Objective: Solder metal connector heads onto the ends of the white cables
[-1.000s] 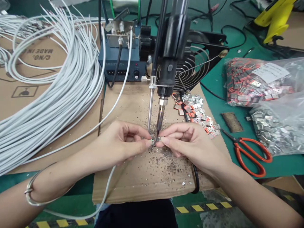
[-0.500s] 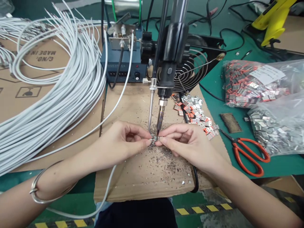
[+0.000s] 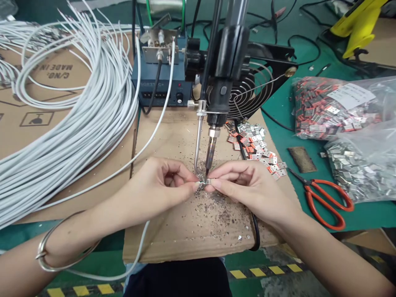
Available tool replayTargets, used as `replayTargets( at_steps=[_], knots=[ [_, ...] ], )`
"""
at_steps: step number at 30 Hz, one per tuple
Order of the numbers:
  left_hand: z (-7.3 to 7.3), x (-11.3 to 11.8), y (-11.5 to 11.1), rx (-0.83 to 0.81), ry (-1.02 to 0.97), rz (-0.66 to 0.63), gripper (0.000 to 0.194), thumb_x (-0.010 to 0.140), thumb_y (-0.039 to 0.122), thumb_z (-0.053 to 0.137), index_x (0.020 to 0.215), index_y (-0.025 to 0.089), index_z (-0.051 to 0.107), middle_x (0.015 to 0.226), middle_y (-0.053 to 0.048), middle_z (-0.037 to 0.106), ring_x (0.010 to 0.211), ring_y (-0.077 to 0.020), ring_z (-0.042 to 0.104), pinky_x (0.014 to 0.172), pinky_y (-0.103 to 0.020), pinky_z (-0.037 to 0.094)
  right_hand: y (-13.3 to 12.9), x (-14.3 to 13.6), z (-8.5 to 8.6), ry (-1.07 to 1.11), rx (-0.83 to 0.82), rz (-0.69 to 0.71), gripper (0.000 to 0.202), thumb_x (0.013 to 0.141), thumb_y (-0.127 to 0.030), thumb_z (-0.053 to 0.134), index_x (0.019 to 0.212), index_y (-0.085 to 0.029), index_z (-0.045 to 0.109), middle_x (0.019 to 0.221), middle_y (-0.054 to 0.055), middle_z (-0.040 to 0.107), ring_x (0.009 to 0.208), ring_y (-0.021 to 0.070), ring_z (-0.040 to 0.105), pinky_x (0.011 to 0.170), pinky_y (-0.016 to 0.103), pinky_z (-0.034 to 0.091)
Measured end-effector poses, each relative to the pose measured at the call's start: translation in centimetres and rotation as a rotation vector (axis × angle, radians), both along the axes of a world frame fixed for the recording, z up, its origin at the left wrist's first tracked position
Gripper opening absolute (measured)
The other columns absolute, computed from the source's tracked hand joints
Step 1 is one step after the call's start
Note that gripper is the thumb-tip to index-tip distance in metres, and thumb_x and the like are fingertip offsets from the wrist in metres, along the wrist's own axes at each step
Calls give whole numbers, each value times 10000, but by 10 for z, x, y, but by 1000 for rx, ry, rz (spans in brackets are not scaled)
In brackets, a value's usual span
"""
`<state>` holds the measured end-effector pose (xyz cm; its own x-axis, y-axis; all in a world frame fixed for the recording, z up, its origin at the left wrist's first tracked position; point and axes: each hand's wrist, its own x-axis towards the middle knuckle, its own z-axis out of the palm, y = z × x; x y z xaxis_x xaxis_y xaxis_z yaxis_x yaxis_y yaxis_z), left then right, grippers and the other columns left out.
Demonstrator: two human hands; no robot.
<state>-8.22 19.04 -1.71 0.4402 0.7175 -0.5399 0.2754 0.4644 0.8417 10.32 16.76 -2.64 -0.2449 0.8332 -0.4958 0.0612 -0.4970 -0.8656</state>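
Under the tip of a mounted soldering iron [image 3: 211, 150], both my hands meet in a fine pinch. My left hand [image 3: 165, 183] is closed on the end of a white cable [image 3: 142, 243], which trails below the wrist; the wire ends are mostly covered by the fingers. Between thumb and fingers, my right hand [image 3: 247, 185] grips a small metal USB connector [image 3: 208, 181]. The connector's left end faces the cable end at the iron tip; whether they are joined is too small to tell. A thin solder feed tube [image 3: 198, 144] points down just left of the iron.
A large bundle of white cables [image 3: 93, 119] lies left. Loose USB connectors [image 3: 256, 144] are piled right of the iron, before a fan [image 3: 241, 90]. Farther right are orange-handled scissors [image 3: 324, 198], a brown sponge [image 3: 301, 159] and bags of connectors [image 3: 334, 107]. Behind stands a blue soldering station [image 3: 157, 88].
The connector has shifted slightly and shows more clearly between my fingertips. My hands stay pinched under the iron; the view has moved a little.
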Motion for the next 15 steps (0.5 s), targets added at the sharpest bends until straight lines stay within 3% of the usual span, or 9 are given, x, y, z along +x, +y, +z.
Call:
replayTargets(
  at_steps=[7,15],
  knots=[
    [-5,-1,-2,34,-50,-19,93,694,153,633,605,134,621,436,80,435,382,-21,348,336,-109,268,1,0,0,41,-16,-14,183,599,-232,792,716,-140,687,672,42,712,554,78,633,462,139,424],
    [-5,-1,-2,68,-2,-5,77,679,135,631,604,125,627,444,75,449,402,-23,358,352,-105,276,2,-3,1,23,-26,-36,75,673,-191,712,690,-134,666,656,43,710,595,94,671,497,140,468]
  ],
)
